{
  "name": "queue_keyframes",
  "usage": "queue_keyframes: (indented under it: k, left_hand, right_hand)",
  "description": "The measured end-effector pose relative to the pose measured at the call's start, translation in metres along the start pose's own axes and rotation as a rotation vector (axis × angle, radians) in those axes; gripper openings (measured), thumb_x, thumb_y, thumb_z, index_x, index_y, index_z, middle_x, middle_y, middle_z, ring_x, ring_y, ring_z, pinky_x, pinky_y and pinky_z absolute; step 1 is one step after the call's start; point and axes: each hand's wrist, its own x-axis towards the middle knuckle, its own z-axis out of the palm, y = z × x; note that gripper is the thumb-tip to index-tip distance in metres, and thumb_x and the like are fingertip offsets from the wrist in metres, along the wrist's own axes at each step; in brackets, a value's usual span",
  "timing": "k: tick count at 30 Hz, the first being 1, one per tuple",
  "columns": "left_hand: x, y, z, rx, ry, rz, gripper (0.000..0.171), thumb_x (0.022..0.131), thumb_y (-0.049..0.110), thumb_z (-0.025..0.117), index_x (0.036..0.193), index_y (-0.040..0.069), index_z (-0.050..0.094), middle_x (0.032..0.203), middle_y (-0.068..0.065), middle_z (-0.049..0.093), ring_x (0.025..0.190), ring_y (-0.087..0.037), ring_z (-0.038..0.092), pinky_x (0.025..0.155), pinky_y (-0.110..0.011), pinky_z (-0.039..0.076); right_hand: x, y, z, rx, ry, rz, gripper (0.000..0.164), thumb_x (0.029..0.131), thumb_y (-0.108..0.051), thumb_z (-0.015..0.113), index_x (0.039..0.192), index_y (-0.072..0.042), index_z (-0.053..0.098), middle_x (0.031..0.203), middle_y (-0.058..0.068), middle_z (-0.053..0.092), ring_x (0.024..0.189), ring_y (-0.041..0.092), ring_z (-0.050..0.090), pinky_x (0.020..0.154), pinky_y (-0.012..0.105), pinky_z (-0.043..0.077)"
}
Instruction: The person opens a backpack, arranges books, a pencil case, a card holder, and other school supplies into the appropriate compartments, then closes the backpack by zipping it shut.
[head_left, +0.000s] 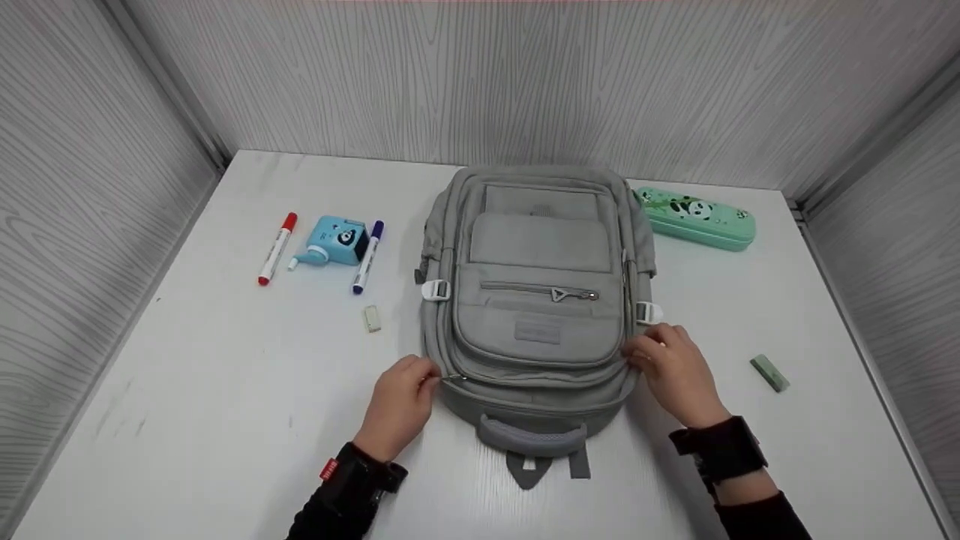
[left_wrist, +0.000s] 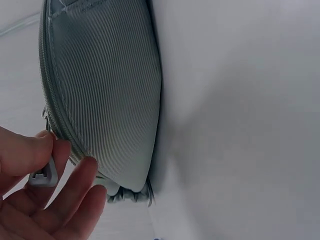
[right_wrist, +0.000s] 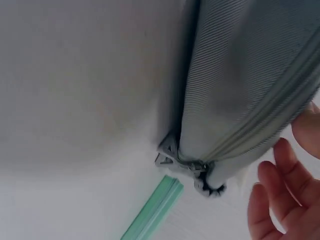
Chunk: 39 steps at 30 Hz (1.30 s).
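Observation:
A grey backpack (head_left: 540,244) lies on its back on the white table, its carry handle (head_left: 532,439) toward me. At its lower left corner my left hand (head_left: 397,405) pinches a zipper pull (left_wrist: 44,175) between thumb and forefinger, as the left wrist view shows. The other fingers of that hand are loosely bent beside the zipper's edge. Across from it, my right hand (head_left: 675,375) grips the bag's right edge, below the white strap buckle (head_left: 649,313). Thumb and forefinger meet the zipper seam there in the right wrist view.
Left of the bag lie a red marker (head_left: 277,249), a blue pencil sharpener (head_left: 337,238) with a crank, a blue marker (head_left: 368,257) and a pale eraser (head_left: 373,319). To the right are a green panda pencil case (head_left: 701,229) and a green eraser (head_left: 769,373). Walls enclose the table's back and sides.

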Motion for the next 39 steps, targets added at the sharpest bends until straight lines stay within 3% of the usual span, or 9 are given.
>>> queue_keyframes:
  k: [4,8,14,18,24,31,39]
  left_hand:
    - [-0.004,0.011,0.009,-0.051,-0.022,0.035,0.01,0.088,0.001,0.068,0.083,0.008,0.062,0.082,-0.003,0.062,0.076,-0.015,0.061,0.069,-0.03,0.052]
    - [-0.007,0.021,0.018,-0.058,-0.028,0.075,0.01,0.087,0.0,0.069,0.083,0.008,0.063,0.081,-0.002,0.061,0.075,-0.014,0.061,0.069,-0.028,0.052]
    - [-0.01,0.037,0.031,-0.071,-0.053,0.155,0.01,0.086,0.001,0.07,0.083,0.008,0.065,0.08,-0.002,0.062,0.076,-0.014,0.06,0.07,-0.027,0.051]
    - [-0.011,0.049,0.038,-0.08,-0.1,0.187,0.008,0.087,0.003,0.07,0.084,0.009,0.066,0.08,-0.002,0.062,0.077,-0.015,0.06,0.071,-0.028,0.051]
    - [-0.013,0.066,0.04,-0.107,-0.115,0.216,0.007,0.087,0.002,0.07,0.085,0.008,0.067,0.081,-0.003,0.064,0.077,-0.016,0.061,0.071,-0.027,0.051]
    - [-0.01,0.082,0.039,-0.203,-0.021,0.276,0.005,0.088,0.005,0.071,0.085,0.008,0.068,0.08,-0.003,0.063,0.074,-0.013,0.059,0.069,-0.025,0.048]
    - [-0.004,0.08,0.035,-0.193,0.023,0.318,0.01,0.083,-0.001,0.073,0.086,0.008,0.069,0.081,-0.003,0.066,0.077,-0.014,0.061,0.072,-0.026,0.05]
  right_hand:
    - [0.002,-0.008,-0.009,-0.006,-0.001,0.016,0.024,0.077,0.012,0.073,0.09,-0.007,0.067,0.091,0.012,0.059,0.082,0.03,0.054,0.068,0.041,0.046]
    - [0.005,-0.036,-0.01,0.023,0.049,-0.06,0.025,0.075,0.013,0.068,0.09,-0.007,0.066,0.091,0.011,0.06,0.081,0.028,0.054,0.069,0.039,0.045]
    - [0.008,-0.089,0.006,0.087,0.076,-0.247,0.025,0.073,-0.002,0.08,0.092,-0.011,0.066,0.091,0.003,0.062,0.081,0.019,0.055,0.069,0.033,0.045]
    - [0.008,-0.108,0.018,0.084,0.052,-0.273,0.026,0.072,-0.009,0.084,0.092,-0.013,0.067,0.091,0.0,0.064,0.083,0.017,0.057,0.068,0.032,0.046]
    - [0.004,-0.115,0.028,0.034,0.045,-0.245,0.024,0.074,-0.009,0.084,0.091,-0.014,0.067,0.088,-0.001,0.063,0.082,0.017,0.058,0.065,0.031,0.045]
    - [0.0,-0.115,0.034,0.016,0.076,-0.196,0.021,0.078,-0.008,0.081,0.094,-0.013,0.069,0.089,-0.001,0.065,0.08,0.017,0.059,0.063,0.029,0.042]
    - [0.002,-0.114,0.037,0.032,0.129,-0.173,0.023,0.071,-0.005,0.085,0.087,-0.013,0.07,0.085,-0.001,0.067,0.075,0.017,0.06,0.062,0.031,0.046]
